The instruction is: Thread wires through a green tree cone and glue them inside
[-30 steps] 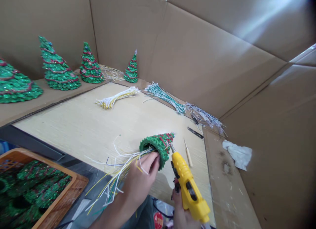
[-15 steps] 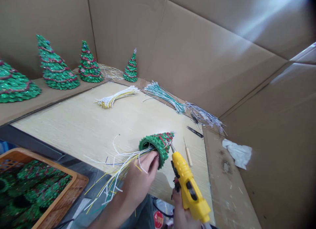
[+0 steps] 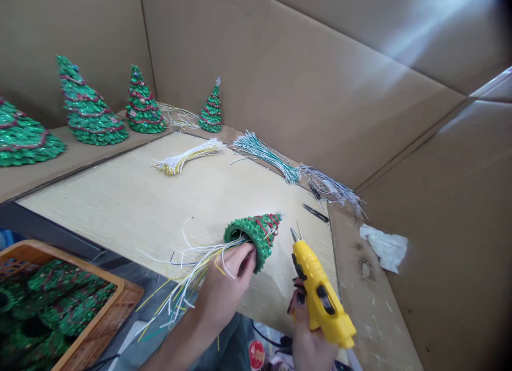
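A small green Christmas tree figurine (image 3: 260,229) with red garlands lies tilted on its side, its hollow base facing left. My left hand (image 3: 230,275) is closed at the base rim, with some fingers hidden inside the opening. White, yellow and green wires (image 3: 196,264) run out of the hollow base past this hand. My right hand (image 3: 308,323) grips a yellow hot glue gun (image 3: 320,291) by its handle. The gun's metal nozzle points up and left, apart from the tree.
Several finished trees (image 3: 94,112) stand along the back left ledge. Wire bundles, white-yellow (image 3: 190,156) and green-white (image 3: 268,155), lie on the table (image 3: 120,200). Tweezers (image 3: 316,212) and a white cloth (image 3: 384,247) are at right. An orange basket (image 3: 128,293) of trees sits lower left.
The glue gun in my right hand has moved right and back, its nozzle now away from the tree's side. My left hand and the tree have barely moved.
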Available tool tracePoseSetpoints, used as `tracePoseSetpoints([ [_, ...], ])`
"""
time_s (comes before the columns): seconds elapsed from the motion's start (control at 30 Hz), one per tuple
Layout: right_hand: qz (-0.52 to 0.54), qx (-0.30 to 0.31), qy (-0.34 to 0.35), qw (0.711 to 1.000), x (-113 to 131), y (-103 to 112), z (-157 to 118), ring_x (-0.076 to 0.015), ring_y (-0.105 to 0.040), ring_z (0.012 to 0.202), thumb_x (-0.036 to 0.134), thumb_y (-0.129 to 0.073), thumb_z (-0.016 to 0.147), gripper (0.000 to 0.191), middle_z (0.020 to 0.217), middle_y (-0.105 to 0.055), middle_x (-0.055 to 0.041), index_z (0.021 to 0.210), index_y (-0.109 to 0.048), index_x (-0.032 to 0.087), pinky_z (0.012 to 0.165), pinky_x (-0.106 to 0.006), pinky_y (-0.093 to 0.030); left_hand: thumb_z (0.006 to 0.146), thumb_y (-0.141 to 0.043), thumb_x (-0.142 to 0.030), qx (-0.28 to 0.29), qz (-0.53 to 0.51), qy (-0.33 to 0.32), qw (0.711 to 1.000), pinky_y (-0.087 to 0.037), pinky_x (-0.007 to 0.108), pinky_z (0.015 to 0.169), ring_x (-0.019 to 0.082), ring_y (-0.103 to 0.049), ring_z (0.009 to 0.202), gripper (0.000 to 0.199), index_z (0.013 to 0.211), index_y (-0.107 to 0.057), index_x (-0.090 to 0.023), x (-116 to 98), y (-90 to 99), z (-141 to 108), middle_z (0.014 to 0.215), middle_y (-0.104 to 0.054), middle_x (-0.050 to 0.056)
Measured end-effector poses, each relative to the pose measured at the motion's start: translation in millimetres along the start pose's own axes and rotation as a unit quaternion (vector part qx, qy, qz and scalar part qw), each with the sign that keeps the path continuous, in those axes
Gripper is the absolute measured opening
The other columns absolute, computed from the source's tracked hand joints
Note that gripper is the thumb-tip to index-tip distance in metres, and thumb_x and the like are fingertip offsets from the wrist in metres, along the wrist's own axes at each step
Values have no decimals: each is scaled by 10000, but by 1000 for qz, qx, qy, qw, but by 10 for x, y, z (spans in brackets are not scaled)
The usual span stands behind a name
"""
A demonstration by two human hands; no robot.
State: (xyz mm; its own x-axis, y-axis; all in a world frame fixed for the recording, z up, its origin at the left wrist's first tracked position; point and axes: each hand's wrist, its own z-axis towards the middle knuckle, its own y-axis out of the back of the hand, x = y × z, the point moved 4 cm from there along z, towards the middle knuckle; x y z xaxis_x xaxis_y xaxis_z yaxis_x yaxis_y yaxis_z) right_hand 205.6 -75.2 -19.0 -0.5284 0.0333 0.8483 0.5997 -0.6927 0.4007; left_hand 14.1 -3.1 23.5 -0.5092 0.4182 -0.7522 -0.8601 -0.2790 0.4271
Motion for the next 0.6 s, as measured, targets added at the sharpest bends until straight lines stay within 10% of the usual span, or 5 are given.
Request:
tracePoseSetpoints([
  [0.2, -14, 5, -48, 999, 76, 182, 133, -204, -593, 616, 666, -606, 808, 480, 700, -647, -27, 873, -635, 191, 652, -331, -492, 919, -538, -160, 5, -16, 16, 1000, -412, 208, 513, 116, -552, 486, 192, 829, -703, -195, 37, -4, 14, 606, -651, -31],
  [0.6, -12, 0, 73, 997, 311, 188, 21, -230, -673, 705, 548, -621, 875, 368, 748, -667, -54, 917, -671, 186, 612, -305, -491, 918, -523, -205, 15, -8, 36, 999, -436, 217, 524, 129, -549, 486, 209, 871, -726, -205, 52, 1, 14, 612, -659, -25],
])
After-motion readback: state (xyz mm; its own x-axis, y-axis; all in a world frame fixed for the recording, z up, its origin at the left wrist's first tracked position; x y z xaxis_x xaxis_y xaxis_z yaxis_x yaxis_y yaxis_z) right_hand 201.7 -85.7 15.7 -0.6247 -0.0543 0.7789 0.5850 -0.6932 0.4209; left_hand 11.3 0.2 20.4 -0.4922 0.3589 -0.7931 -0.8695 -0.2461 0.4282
